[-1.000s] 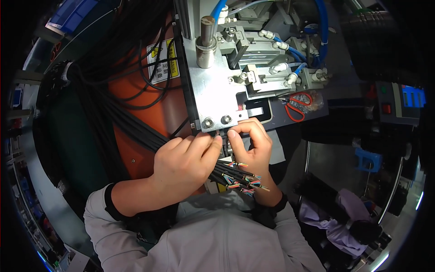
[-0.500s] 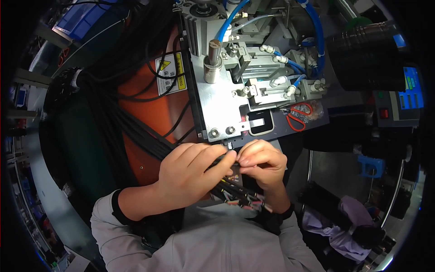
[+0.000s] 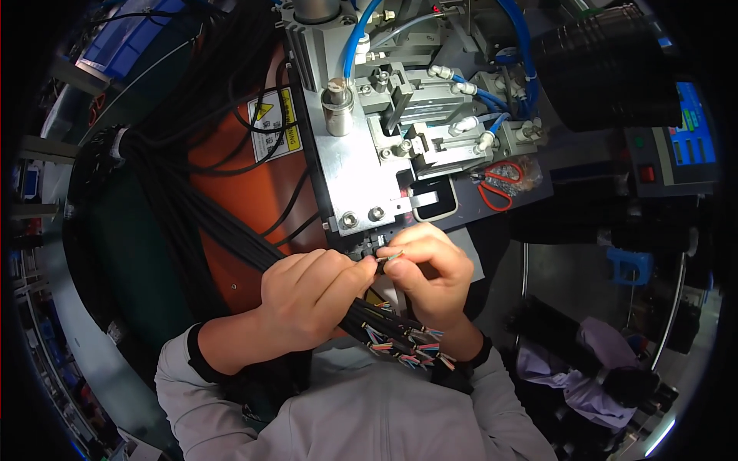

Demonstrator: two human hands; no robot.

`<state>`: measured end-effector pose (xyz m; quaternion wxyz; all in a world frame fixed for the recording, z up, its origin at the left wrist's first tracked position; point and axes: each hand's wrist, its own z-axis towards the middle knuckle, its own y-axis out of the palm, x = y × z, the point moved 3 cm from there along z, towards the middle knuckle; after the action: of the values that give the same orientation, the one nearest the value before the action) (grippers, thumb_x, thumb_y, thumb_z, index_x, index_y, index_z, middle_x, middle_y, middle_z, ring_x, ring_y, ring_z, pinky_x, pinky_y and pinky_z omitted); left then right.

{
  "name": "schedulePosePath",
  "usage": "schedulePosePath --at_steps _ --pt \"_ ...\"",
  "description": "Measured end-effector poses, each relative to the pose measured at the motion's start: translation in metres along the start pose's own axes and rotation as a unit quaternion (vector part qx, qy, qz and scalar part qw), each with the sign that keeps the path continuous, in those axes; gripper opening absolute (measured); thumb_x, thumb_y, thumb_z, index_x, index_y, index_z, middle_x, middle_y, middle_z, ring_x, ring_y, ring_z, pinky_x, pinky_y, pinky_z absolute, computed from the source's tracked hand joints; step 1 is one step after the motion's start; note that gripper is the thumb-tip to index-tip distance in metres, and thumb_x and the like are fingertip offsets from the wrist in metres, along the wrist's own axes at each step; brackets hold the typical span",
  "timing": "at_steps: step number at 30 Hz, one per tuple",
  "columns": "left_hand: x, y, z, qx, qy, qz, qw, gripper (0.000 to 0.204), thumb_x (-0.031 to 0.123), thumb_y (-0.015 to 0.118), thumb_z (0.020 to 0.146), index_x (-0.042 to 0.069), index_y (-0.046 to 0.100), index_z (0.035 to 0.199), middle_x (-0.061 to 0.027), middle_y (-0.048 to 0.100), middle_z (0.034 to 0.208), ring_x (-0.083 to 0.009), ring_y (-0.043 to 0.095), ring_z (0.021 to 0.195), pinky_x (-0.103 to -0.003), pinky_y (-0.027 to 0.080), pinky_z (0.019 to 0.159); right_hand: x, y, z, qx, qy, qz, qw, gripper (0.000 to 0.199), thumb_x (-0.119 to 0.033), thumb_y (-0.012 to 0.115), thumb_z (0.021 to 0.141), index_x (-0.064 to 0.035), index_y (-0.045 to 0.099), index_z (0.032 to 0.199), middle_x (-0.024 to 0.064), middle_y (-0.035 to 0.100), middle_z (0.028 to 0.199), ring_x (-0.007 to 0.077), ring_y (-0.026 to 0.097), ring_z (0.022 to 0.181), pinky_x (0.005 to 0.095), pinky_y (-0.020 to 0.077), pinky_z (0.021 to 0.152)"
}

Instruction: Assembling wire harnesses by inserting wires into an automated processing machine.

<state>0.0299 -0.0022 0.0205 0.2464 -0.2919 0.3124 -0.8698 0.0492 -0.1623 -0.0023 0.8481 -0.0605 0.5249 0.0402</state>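
Note:
Close together in front of the machine's near edge, both my hands work at the end of one black cable. My left hand (image 3: pixel 307 296) is closed around the cable, its thumb and forefinger gripping near the tip. Thin coloured wires (image 3: pixel 392 257) stick out there, and my right hand (image 3: pixel 437 265) pinches them between thumb and fingers. Below my left hand hangs a bundle of black cables (image 3: pixel 384 326) with short, fanned coloured wire ends (image 3: pixel 407 353). The palm of my left hand hides part of the bundle.
A metal press fixture (image 3: pixel 350 173) with pneumatic cylinders and blue hoses (image 3: pixel 530 54) stands ahead. Red-handled scissors (image 3: pixel 496 196) lie right of a small black tray (image 3: pixel 438 201). Black cables (image 3: pixel 223 227) cross an orange panel (image 3: pixel 246 203) at left. A control screen (image 3: pixel 692 127) is far right.
My right hand has shifted slightly up and left, and coloured wires now show between my fingers. The bundle's wire ends have fanned into clearer view. The machine sits slightly further left in the picture.

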Motion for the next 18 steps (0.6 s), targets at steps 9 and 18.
schedulePosePath --at_steps 9,18 --pt "-0.001 0.002 -0.003 -0.029 -0.010 -0.013 0.999 0.020 0.016 0.064 0.075 0.003 0.064 0.090 -0.0016 0.045 0.066 -0.0122 0.050 0.052 -0.026 0.034 0.043 0.005 0.000 -0.002 0.008 0.122 0.100 0.987 0.015 0.007 0.074 0.074 0.0022 0.065 0.084 0.0106 0.063 0.085 0.0157 0.061 0.076 0.0266 0.0488 0.069" --pt "0.003 -0.002 0.001 -0.035 0.010 0.025 0.999 0.017 0.010 0.065 0.069 0.004 0.064 0.086 -0.0003 0.044 0.068 -0.0109 0.047 0.052 -0.025 0.033 0.043 -0.006 -0.004 0.004 -0.004 0.070 0.009 0.997 0.016 0.004 0.077 0.071 0.0008 0.063 0.080 0.0080 0.062 0.076 0.0146 0.060 0.071 0.0261 0.0470 0.063"
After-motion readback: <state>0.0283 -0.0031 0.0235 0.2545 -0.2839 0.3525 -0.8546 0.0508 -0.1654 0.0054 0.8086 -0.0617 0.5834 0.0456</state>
